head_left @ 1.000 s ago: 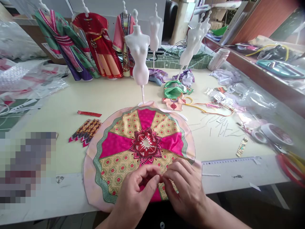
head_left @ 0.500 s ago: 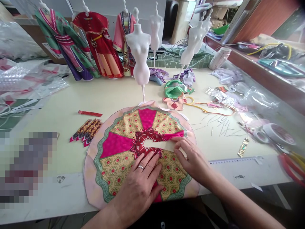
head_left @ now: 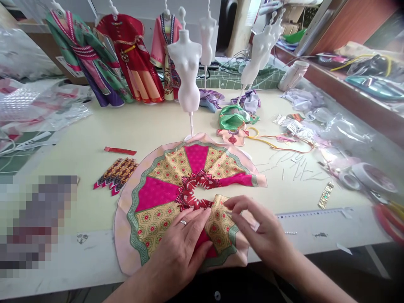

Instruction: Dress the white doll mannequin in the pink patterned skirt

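Note:
A round doll skirt (head_left: 158, 190) lies spread in front of me, with magenta and yellow flowered panels, a wavy green border and a pale pink rim. A jagged hole sits in its dark red centre, and a gap opens from there to the right. My left hand (head_left: 186, 240) lies flat on the near part of the skirt, just below the hole, a ring on one finger. Over the near right panel is my right hand (head_left: 257, 225), its thumb and forefinger curved and slightly apart at the fabric. That panel is rumpled, its edge pulled toward me.
Behind the skirt stands a bare white doll mannequin (head_left: 188, 75). Dressed mannequins, one in a red gown (head_left: 124, 54), line the back left. To the right lie a green cloth piece (head_left: 232, 118), a ruler (head_left: 303, 213), tape rolls (head_left: 374, 176) and red-handled scissors (head_left: 386, 223).
The slit in the skirt has widened as its near right edge came toward me and folded. My right hand moved down and slightly right; my left hand shifted slightly down.

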Demonstrator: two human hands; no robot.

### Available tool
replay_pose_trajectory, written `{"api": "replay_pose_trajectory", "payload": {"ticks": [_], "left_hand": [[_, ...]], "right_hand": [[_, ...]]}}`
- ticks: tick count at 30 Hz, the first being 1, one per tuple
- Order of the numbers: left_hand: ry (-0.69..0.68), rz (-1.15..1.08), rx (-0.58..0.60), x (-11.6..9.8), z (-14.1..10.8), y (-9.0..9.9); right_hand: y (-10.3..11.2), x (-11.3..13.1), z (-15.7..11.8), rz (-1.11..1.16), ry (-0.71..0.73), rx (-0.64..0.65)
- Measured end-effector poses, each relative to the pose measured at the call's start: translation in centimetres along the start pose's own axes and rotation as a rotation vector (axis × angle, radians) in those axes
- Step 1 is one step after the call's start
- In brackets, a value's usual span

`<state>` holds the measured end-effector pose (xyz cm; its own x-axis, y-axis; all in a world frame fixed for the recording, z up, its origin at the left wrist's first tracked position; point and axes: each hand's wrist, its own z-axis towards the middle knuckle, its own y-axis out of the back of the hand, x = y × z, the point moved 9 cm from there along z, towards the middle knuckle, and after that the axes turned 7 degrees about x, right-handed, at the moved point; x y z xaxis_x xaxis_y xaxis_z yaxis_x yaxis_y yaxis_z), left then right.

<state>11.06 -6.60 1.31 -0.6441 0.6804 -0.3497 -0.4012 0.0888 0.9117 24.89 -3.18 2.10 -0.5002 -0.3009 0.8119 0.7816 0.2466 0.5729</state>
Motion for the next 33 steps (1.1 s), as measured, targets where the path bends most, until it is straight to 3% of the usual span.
{"api": "replay_pose_trajectory", "payload": {"ticks": [3, 6, 13, 17, 20, 22, 24, 29, 33], "left_hand": [[0.006, -0.015, 0.045, 0.0, 0.0, -0.4], [0.003, -0.041, 0.050, 0.0, -0.3, -0.2], [0.137, -0.084, -0.266, 2.6, -2.4, 2.6], [0.141, -0.090, -0.303, 3.0, -3.1, 3.0], [0.144, -0.149, -0.251, 3.1, -3.3, 2.5], [0.202, -0.258, -0.189, 3.6, -3.4, 1.9], [0.353, -0.466, -0.149, 5.0, -3.7, 1.2], [0.778, -1.292, -0.200, 7.3, -5.0, -1.3], [0.930, -1.404, -0.274, 7.8, -5.4, -1.5]], "right_hand": [[-2.0, 0.2, -1.1, -0.105, 0.048, 0.074], [-2.1, -0.1, -2.3, -0.225, 0.107, 0.016], [-0.1, -1.5, -4.8, -0.337, 0.108, -0.047], [0.4, -1.3, -5.3, -0.370, 0.112, -0.062], [-0.2, -0.7, -5.5, -0.379, 0.162, -0.014], [-0.7, -0.7, -5.8, -0.382, 0.164, 0.031], [-0.5, -1.0, -6.1, -0.386, 0.144, 0.038], [0.8, -2.3, -6.5, -0.357, 0.087, 0.002], [1.8, -1.9, -6.3, -0.305, 0.085, -0.089]]}}
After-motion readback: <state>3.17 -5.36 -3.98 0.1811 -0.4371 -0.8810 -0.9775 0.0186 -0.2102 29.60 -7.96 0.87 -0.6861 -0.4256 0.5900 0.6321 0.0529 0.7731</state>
